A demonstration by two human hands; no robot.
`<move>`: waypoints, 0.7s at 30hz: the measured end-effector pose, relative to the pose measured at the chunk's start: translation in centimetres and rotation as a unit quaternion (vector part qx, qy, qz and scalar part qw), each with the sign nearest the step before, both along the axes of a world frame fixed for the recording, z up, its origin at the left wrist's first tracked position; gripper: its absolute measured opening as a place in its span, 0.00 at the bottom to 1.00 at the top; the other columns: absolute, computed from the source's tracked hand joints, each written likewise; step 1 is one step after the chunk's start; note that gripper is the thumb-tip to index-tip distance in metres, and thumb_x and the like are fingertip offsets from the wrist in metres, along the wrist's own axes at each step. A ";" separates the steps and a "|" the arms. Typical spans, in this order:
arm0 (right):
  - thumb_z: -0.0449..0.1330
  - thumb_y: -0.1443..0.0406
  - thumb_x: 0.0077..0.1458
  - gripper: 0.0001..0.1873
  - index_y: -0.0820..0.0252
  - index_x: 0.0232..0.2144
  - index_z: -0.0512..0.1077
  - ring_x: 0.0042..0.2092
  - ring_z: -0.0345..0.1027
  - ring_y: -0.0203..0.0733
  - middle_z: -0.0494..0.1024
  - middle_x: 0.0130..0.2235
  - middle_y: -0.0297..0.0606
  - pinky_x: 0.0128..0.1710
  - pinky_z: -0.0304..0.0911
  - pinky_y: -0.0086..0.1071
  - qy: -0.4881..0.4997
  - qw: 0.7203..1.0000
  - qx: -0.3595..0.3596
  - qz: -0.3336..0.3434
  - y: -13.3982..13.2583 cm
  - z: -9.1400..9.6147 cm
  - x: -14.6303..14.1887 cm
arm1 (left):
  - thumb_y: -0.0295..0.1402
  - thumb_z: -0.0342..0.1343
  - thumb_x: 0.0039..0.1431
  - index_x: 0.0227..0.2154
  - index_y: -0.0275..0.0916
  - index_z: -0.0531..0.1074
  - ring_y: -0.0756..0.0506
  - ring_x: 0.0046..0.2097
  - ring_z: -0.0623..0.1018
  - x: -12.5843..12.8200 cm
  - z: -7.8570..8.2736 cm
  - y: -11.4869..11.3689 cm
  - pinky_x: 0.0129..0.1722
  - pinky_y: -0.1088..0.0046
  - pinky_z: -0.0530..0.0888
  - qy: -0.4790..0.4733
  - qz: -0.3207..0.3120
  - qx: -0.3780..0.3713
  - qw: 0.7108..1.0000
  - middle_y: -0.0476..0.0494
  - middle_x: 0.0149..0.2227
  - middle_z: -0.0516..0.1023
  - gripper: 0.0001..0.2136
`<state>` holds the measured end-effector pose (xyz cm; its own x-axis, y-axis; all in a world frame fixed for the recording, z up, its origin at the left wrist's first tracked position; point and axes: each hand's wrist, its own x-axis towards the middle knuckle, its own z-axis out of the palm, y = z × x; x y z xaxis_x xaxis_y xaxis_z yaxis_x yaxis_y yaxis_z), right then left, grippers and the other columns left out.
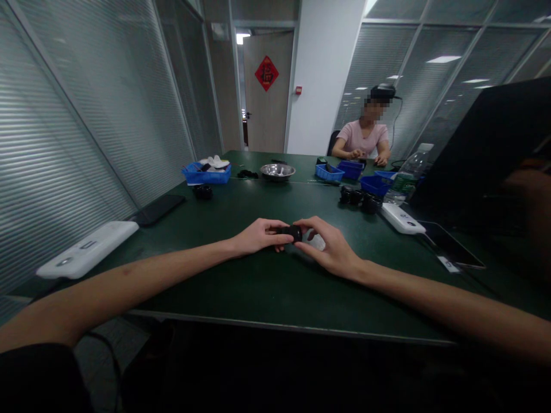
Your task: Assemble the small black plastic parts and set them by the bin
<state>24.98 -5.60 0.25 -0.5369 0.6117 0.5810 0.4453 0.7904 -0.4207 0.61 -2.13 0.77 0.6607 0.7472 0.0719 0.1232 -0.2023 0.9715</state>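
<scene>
A small black cylindrical part [295, 233] is held just above the dark green table [267, 292], between my two hands. My left hand [259, 236] pinches it from the left, with fingers and thumb closed around its end. From the other side my right hand [330, 245] grips its right end between thumb and fingertips. The part's exact kind is too small to make out. A whitish, see-through item [317, 242] shows in the gap under my right palm; I cannot tell what it is.
Black parts [359, 198] lie to the right, near blue trays [329, 172] and a water bottle [404, 178]. A metal bowl [278, 172] and a filled blue tray [207, 175] stand farther back. White devices [88, 248] flank the table. Another person [364, 137] sits opposite.
</scene>
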 end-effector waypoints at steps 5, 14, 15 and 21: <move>0.64 0.61 0.64 0.20 0.54 0.56 0.68 0.49 0.71 0.49 0.74 0.51 0.43 0.45 0.73 0.43 0.003 1.000 0.008 0.012 -0.1 0.1 -0.1 | 0.40 0.67 0.58 0.50 0.31 0.76 0.50 0.34 0.77 0.0 0.2 -0.1 0.40 0.68 0.74 -0.003 0.002 -0.002 1.000 0.44 0.38 0.79 0.21; 0.64 0.63 0.65 0.18 0.55 0.55 0.69 0.46 0.71 0.47 0.74 0.50 0.42 0.44 0.72 0.41 0.002 1.000 0.009 0.020 -0.2 0.2 0.0 | 0.40 0.67 0.58 0.50 0.32 0.76 0.50 0.35 0.77 -0.1 0.0 0.0 0.40 0.69 0.74 -0.010 -0.005 -0.008 1.000 0.44 0.39 0.79 0.21; 0.64 0.63 0.64 0.19 0.54 0.56 0.69 0.47 0.70 0.47 0.74 0.51 0.43 0.44 0.72 0.41 0.004 1.000 0.012 0.022 -0.2 0.2 0.0 | 0.40 0.67 0.58 0.50 0.32 0.76 0.50 0.34 0.77 0.0 0.0 0.0 0.40 0.69 0.74 -0.011 -0.006 -0.009 1.000 0.44 0.39 0.79 0.21; 0.65 0.59 0.64 0.19 0.55 0.55 0.69 0.44 0.72 0.46 0.76 0.46 0.40 0.41 0.72 0.40 -0.001 1.000 -0.016 -0.023 -0.2 0.2 0.0 | 0.40 0.67 0.57 0.50 0.32 0.76 0.50 0.35 0.77 0.0 0.0 0.0 0.41 0.68 0.74 -0.007 -0.005 -0.006 1.000 0.43 0.41 0.79 0.22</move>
<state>24.97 -5.82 0.49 -0.5087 0.6539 0.5600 0.4820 0.7553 -0.4441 0.58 -2.11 0.81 0.6664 0.7420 0.0731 0.1071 -0.1924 0.9755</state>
